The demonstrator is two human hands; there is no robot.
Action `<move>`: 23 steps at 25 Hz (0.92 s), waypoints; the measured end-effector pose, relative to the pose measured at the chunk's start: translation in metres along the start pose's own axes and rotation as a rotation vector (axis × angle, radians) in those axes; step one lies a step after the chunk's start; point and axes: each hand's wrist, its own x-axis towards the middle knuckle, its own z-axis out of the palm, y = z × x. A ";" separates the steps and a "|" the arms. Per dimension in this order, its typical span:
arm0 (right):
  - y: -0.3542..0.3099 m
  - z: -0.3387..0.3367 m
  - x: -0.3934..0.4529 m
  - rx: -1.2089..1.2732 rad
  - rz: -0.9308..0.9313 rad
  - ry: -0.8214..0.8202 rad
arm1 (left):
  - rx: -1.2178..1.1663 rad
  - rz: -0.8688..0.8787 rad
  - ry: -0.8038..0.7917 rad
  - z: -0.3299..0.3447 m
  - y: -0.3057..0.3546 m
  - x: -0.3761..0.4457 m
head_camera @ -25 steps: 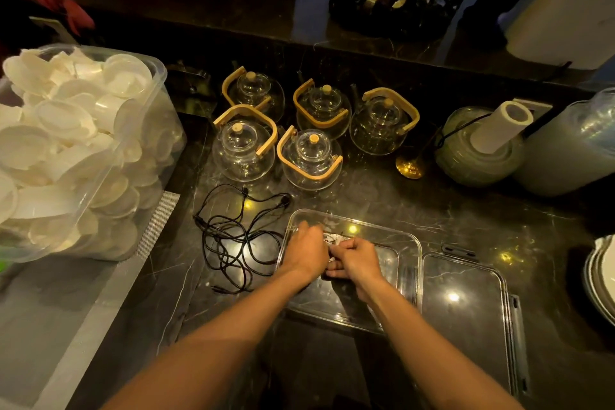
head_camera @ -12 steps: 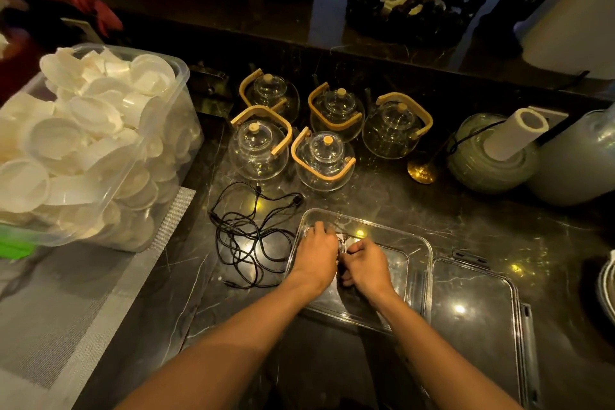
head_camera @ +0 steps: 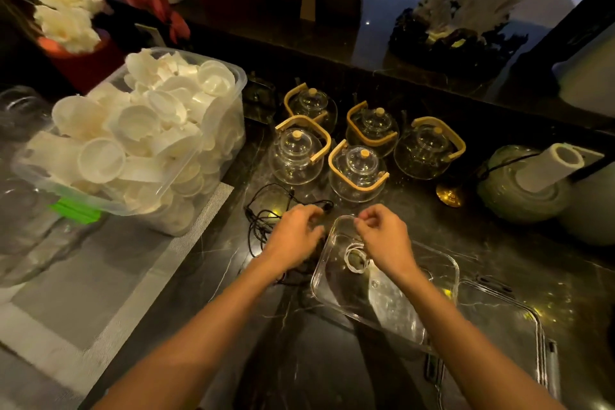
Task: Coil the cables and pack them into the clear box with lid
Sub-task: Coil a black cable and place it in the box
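A small white coiled cable (head_camera: pixel 355 257) lies inside the clear box (head_camera: pixel 447 265) on the dark marble counter. The box's clear lid (head_camera: pixel 499 326) lies flat to its right. A loose black cable (head_camera: pixel 258 221) sprawls on the counter left of the box. My left hand (head_camera: pixel 294 238) hovers over the right part of the black cable, blurred, with fingers loosely curled and nothing visibly in it. Above the box's far left corner is my right hand (head_camera: pixel 382 236), fingers loosely curled, holding nothing.
Several glass teapots (head_camera: pixel 357 173) with wooden handles stand just beyond the cables. A big plastic tub of white cups (head_camera: pixel 139 143) sits at the left on a grey mat (head_camera: pixel 100 283). A green jar (head_camera: pixel 522 190) and a gold spoon (head_camera: pixel 449 195) are at the right.
Both hands have lifted out of the box and left the white coil in it. My left hand has moved left over the black cable. The view has tilted up.
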 end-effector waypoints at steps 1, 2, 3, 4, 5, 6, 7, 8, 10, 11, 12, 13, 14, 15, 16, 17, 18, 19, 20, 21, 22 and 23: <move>-0.011 0.006 0.004 -0.025 -0.033 -0.027 | -0.016 -0.051 0.032 -0.005 -0.010 0.001; -0.021 0.014 0.008 -0.048 -0.059 -0.063 | -0.036 -0.107 0.060 -0.009 -0.020 0.002; -0.028 0.023 0.014 -0.070 -0.080 -0.098 | -0.047 -0.160 0.082 -0.012 -0.030 0.005; -0.035 0.034 0.021 -0.095 -0.100 -0.128 | -0.047 -0.201 0.106 -0.015 -0.039 0.009; -0.041 0.044 0.027 -0.121 -0.121 -0.151 | -0.035 -0.227 0.129 -0.017 -0.046 0.015; -0.046 0.054 0.036 -0.143 -0.137 -0.174 | -0.016 -0.249 0.153 -0.020 -0.051 0.022; -0.049 0.064 0.043 -0.158 -0.141 -0.194 | 0.019 -0.264 0.176 -0.022 -0.055 0.029; -0.049 0.074 0.053 -0.175 -0.132 -0.217 | 0.069 -0.281 0.188 -0.025 -0.060 0.035; -0.047 0.093 0.071 -0.206 -0.092 -0.264 | 0.192 -0.324 0.175 -0.031 -0.066 0.045; -0.044 0.102 0.080 -0.219 -0.066 -0.284 | 0.243 -0.346 0.160 -0.032 -0.070 0.050; -0.041 0.110 0.087 -0.228 -0.035 -0.303 | 0.270 -0.364 0.144 -0.031 -0.075 0.053; -0.038 0.118 0.093 -0.221 0.006 -0.326 | 0.272 -0.378 0.128 -0.029 -0.079 0.055; -0.035 0.126 0.099 -0.194 0.069 -0.355 | 0.253 -0.392 0.109 -0.027 -0.084 0.057; -0.032 0.134 0.102 -0.155 0.151 -0.389 | 0.227 -0.407 0.083 -0.025 -0.087 0.058; -0.032 0.141 0.104 -0.117 0.240 -0.418 | 0.207 -0.408 0.058 -0.023 -0.091 0.058; -0.032 0.147 0.104 -0.090 0.315 -0.436 | 0.186 -0.395 0.042 -0.022 -0.094 0.057; -0.032 0.152 0.104 -0.066 0.374 -0.440 | 0.152 -0.373 0.042 -0.021 -0.098 0.057; -0.032 0.156 0.104 -0.029 0.420 -0.439 | 0.099 -0.342 0.054 -0.021 -0.100 0.056; -0.033 0.157 0.104 0.018 0.453 -0.450 | 0.027 -0.305 0.077 -0.022 -0.099 0.054; -0.035 0.156 0.103 0.074 0.492 -0.480 | -0.054 -0.274 0.098 -0.025 -0.094 0.050; -0.038 0.155 0.103 0.133 0.534 -0.523 | -0.137 -0.256 0.110 -0.029 -0.088 0.047; -0.042 0.152 0.101 0.199 0.574 -0.568 | -0.224 -0.252 0.112 -0.033 -0.080 0.043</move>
